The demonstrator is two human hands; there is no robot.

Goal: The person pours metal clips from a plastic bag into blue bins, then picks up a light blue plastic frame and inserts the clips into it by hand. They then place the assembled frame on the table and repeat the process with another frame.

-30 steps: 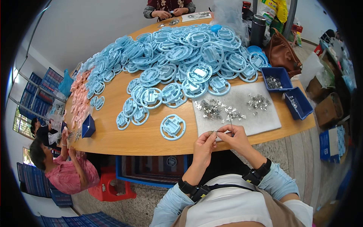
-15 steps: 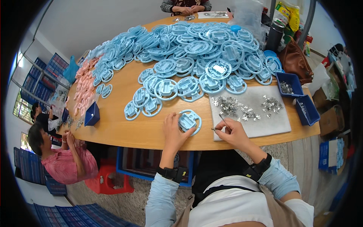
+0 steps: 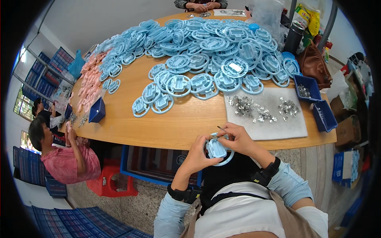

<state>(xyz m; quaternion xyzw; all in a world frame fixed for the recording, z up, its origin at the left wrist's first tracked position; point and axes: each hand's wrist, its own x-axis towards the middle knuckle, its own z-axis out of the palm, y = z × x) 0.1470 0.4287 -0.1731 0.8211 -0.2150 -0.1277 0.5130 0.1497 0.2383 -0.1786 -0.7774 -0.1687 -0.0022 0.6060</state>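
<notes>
Pink parts (image 3: 89, 81) are strewn on the counter (image 3: 190, 115); at its near edge, in the curled left hand (image 3: 197, 154), a blue wheel-shaped part (image 3: 216, 148) is gripped; a thin tool (image 3: 222, 129) is pinched in the right hand (image 3: 238, 137).

Holds a light-blue ring-shaped plastic part (image 3: 216, 149) by its left side in the left hand (image 3: 197, 155) at the near edge of the wooden table (image 3: 131, 129), with the right hand (image 3: 238, 138) at its upper edge, gripping a thin dark rod (image 3: 222, 129). Faces a broad heap of similar light-blue parts (image 3: 214, 43), pink pieces (image 3: 89, 81) at the far left, and a white mat (image 3: 278, 129) under loose silvery metal pieces (image 3: 243, 106), just beside two dark-blue trays (image 3: 330, 126). Works near a person in a pink top (image 3: 71, 162) beside a red stool (image 3: 115, 184), and opposite another person's hands (image 3: 200, 7).
</notes>
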